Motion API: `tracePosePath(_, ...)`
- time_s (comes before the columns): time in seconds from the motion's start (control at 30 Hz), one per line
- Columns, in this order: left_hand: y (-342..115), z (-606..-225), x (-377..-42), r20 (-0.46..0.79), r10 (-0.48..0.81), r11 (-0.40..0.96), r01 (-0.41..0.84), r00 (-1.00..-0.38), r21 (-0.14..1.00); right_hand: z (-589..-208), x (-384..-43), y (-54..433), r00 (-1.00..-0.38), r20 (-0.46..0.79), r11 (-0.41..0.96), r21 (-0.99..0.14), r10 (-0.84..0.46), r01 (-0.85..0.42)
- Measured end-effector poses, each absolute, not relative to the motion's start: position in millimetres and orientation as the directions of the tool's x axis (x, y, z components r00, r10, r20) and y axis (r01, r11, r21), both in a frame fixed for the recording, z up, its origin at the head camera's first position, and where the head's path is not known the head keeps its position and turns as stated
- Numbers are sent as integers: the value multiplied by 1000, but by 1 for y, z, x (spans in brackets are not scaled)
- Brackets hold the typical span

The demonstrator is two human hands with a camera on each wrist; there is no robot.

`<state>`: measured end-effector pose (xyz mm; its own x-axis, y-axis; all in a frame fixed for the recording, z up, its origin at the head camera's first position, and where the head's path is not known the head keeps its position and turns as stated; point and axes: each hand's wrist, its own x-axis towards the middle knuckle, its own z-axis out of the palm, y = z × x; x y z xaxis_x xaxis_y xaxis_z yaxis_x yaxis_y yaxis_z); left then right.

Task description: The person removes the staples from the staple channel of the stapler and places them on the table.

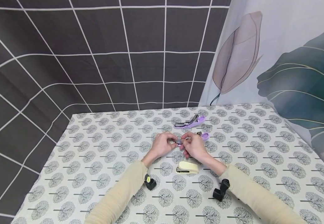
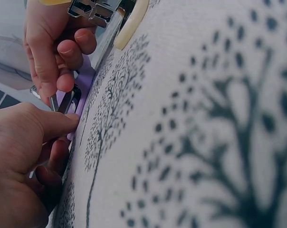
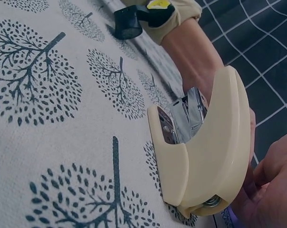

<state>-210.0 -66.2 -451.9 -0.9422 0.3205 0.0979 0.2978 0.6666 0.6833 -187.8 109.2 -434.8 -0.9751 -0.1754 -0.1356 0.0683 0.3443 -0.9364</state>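
Between my two hands lies a purple stapler [image 1: 205, 136], opened up, with bare metal parts showing. My left hand [image 1: 163, 144] pinches its front end; in the left wrist view the thumb lies along the purple base [image 2: 86, 78]. From the other side my right hand [image 1: 195, 147] pinches at the silver metal part [image 2: 62, 102] with its fingertips, the remaining fingers curled. These fingers hide most of the stapler's middle. Closer to me, below the right hand, a cream stapler [image 1: 187, 168] rests on the cloth; it fills much of the right wrist view.
Behind the hands lies a second purple stapler [image 1: 190, 124], its metal arm raised. A tree-print cloth [image 1: 94, 165] covers the table. Dark grid curtain [image 1: 145, 65] hangs at the back and left, a leaf-print curtain [image 1: 290, 77] at the right.
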Motion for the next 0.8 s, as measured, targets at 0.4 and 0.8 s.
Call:
tracePosePath(0.4,-65,-453,-210,106,324,663,306,-940,683,-432,-186,116,-979,-107,308,-950,-174,49)
tracePosePath(0.8,-67,-451,-210,108,330,653,310,-938,691,-414,-180,131,-982,-36,287,-958,-183,-19)
